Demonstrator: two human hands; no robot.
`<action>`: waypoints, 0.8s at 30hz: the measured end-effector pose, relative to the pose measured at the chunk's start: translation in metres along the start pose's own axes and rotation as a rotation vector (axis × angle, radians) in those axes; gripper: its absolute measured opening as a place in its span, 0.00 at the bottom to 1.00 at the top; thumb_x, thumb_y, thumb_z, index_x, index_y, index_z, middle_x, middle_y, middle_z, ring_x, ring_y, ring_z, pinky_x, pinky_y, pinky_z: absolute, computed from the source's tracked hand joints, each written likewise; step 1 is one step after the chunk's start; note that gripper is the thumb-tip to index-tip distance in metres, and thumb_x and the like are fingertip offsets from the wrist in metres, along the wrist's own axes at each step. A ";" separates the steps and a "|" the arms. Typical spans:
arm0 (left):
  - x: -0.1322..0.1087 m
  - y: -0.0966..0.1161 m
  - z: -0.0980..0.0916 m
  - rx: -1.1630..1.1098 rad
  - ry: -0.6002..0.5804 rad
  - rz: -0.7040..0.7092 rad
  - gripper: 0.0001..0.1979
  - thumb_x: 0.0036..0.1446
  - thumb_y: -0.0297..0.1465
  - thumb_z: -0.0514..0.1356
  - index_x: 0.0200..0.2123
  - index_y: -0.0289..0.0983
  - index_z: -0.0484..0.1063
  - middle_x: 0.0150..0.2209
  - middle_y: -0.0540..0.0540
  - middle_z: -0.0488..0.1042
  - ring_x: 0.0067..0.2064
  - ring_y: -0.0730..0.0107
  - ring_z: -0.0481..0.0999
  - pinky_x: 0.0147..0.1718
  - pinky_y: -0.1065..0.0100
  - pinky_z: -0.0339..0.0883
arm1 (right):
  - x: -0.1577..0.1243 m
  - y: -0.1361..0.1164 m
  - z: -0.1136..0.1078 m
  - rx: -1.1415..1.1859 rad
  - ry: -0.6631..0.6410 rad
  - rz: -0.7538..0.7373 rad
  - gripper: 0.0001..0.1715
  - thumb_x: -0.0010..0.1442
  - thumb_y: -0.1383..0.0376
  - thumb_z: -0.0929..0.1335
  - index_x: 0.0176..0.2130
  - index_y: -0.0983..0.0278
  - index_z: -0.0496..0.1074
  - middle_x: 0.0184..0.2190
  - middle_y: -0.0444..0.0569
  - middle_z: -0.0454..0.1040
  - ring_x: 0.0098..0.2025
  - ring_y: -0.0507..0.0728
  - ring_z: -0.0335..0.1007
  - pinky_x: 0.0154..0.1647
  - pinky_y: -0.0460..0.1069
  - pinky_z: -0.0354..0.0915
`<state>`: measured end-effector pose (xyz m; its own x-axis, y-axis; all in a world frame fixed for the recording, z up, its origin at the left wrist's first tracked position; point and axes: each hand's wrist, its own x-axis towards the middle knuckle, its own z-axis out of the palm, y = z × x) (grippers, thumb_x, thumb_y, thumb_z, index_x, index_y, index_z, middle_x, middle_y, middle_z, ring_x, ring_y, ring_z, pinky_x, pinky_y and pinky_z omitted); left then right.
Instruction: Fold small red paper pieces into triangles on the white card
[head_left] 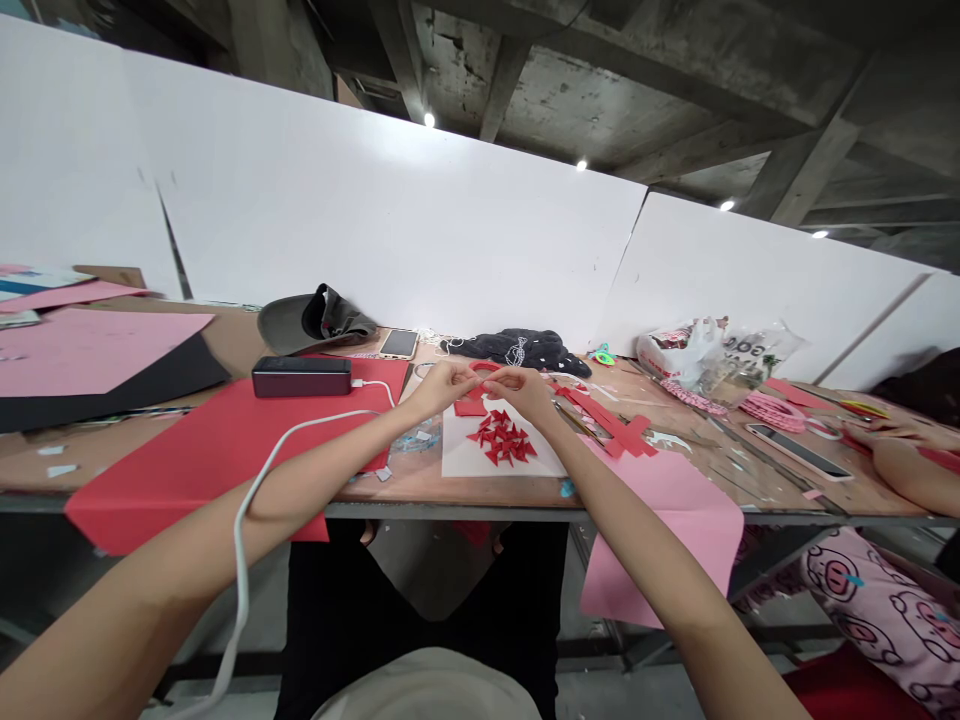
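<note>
My left hand [441,385] and my right hand [523,388] meet above the table, fingers pinched together on a small piece of red paper [478,385] held between them. Just below them a pile of several small folded red paper triangles [502,440] lies on a white sheet [461,452]. A large red paper sheet [202,450] lies under my left forearm, hanging over the table's front edge.
A black power bank [301,376] with a white cable [247,520], a phone [398,343], a grey cap [315,320], dark cloth [525,350], red strips [607,420], pink paper [667,520] and plastic bags [712,360] lie on the table. Another person's arm [907,460] rests at the right.
</note>
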<state>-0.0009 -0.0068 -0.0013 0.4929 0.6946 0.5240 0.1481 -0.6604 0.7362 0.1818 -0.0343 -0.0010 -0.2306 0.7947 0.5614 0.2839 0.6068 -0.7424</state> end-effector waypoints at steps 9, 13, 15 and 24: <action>-0.002 0.008 0.000 0.056 -0.015 -0.006 0.17 0.54 0.41 0.57 0.25 0.34 0.74 0.16 0.51 0.65 0.18 0.77 0.60 0.17 0.74 0.49 | 0.001 0.001 -0.002 -0.066 0.014 -0.057 0.09 0.51 0.61 0.69 0.32 0.63 0.75 0.26 0.47 0.76 0.28 0.54 0.73 0.30 0.49 0.69; -0.002 0.005 0.000 0.019 -0.137 -0.034 0.15 0.53 0.41 0.58 0.26 0.34 0.74 0.20 0.47 0.72 0.22 0.73 0.69 0.20 0.73 0.59 | 0.002 0.003 -0.003 -0.109 -0.045 -0.097 0.09 0.51 0.63 0.69 0.35 0.63 0.75 0.30 0.48 0.76 0.30 0.54 0.72 0.31 0.49 0.68; -0.001 0.000 0.000 -0.028 -0.209 -0.105 0.15 0.50 0.41 0.60 0.26 0.34 0.75 0.22 0.45 0.74 0.24 0.69 0.73 0.24 0.72 0.64 | 0.001 0.004 -0.003 -0.162 -0.108 -0.121 0.10 0.52 0.64 0.68 0.36 0.63 0.75 0.32 0.48 0.76 0.32 0.54 0.72 0.33 0.50 0.69; 0.001 -0.005 -0.005 -0.486 0.010 -0.449 0.13 0.42 0.39 0.66 0.27 0.34 0.76 0.29 0.43 0.78 0.34 0.65 0.77 0.38 0.66 0.70 | -0.003 -0.009 0.000 -0.355 -0.055 -0.433 0.12 0.57 0.70 0.64 0.39 0.60 0.73 0.45 0.52 0.67 0.50 0.58 0.63 0.50 0.56 0.63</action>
<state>-0.0052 -0.0015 -0.0023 0.4649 0.8768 0.1231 -0.0673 -0.1036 0.9923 0.1805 -0.0420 0.0039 -0.4417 0.4761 0.7604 0.4462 0.8519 -0.2742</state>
